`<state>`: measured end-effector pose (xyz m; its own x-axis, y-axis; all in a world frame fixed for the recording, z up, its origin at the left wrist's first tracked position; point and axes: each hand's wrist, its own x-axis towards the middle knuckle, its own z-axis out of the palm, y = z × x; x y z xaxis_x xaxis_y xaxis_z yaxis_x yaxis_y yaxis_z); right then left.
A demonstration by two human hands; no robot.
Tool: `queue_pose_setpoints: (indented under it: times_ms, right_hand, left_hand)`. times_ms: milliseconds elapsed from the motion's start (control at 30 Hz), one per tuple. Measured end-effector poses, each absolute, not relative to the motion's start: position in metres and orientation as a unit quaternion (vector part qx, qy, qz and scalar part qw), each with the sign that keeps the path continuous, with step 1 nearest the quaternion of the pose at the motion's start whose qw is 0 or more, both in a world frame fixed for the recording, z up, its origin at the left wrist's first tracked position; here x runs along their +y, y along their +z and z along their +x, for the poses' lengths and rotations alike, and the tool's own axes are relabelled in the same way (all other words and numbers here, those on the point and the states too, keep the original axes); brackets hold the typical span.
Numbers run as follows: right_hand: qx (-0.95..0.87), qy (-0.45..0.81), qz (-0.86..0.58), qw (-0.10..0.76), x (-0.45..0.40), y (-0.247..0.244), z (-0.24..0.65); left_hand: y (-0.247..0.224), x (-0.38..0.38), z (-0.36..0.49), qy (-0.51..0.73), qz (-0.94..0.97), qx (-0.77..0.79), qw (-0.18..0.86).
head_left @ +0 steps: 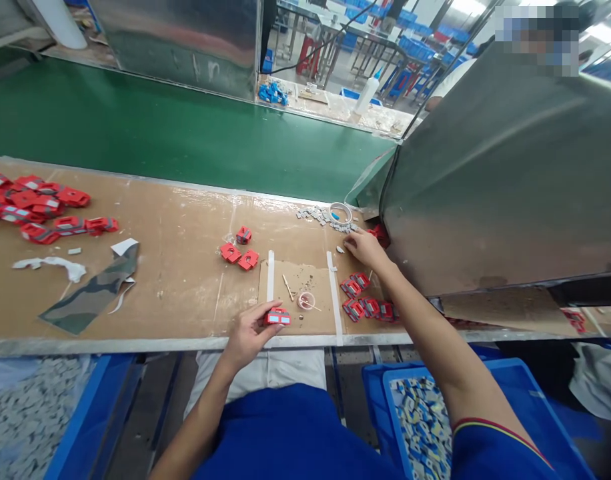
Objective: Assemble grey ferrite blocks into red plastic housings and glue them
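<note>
My left hand (250, 333) grips a small red toy car body (277, 317) with pale windows, near the table's front edge. To its right, a small round cup (306, 301) with a thin stick in it stands on a cardboard sheet (320, 273); another short stick (288, 287) lies beside it. My right hand (360, 245) reaches to small grey pieces (315, 215) by a white ring (340, 213). Its fingers are bent together at the pieces, and what they hold, if anything, is too small to make out.
Red car parts lie in a heap (30, 200) at the left, in a group (240, 253) mid-table and in rows (368, 307) at the right. A camouflage cloth (90, 293) lies left. Beyond runs a green belt (185, 140); metal panels (510, 173) rise behind. Blue bins (520, 393) stand below.
</note>
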<state>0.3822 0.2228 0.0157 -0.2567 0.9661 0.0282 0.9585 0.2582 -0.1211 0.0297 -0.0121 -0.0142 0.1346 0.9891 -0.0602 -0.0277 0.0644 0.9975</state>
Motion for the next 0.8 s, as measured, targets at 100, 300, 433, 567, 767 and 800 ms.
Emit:
queue_pose_setpoints:
  times_ms: [100, 300, 433, 567, 767, 800]
  right_hand:
    - [-0.788, 0.047, -0.61, 0.067, 0.219, 0.016, 0.38]
    - [-0.758, 0.053, -0.639, 0.123, 0.206, 0.034, 0.353]
    - [-0.749, 0.067, -0.632, 0.184, 0.151, 0.059, 0.33]
    - [-0.748, 0.216, -0.543, 0.315, 0.066, 0.08, 0.31]
    - [-0.687, 0.404, -0.485, 0.36, -0.011, 0.081, 0.272]
    - [-0.672, 0.431, -0.481, 0.362, -0.017, 0.078, 0.266]
  left_hand:
    - [-0.014, -0.01, 0.027, 0.454, 0.532, 0.465, 0.543]
    - [-0.012, -0.008, 0.023, 0.447, 0.568, 0.448, 0.526]
    - [-0.012, -0.01, 0.022, 0.448, 0.562, 0.435, 0.543]
    - [-0.014, -0.013, 0.023, 0.449, 0.506, 0.426, 0.601]
    - [-0.017, -0.014, 0.023, 0.446, 0.501, 0.367, 0.645]
    - [-0.016, -0.014, 0.022, 0.445, 0.504, 0.361, 0.646]
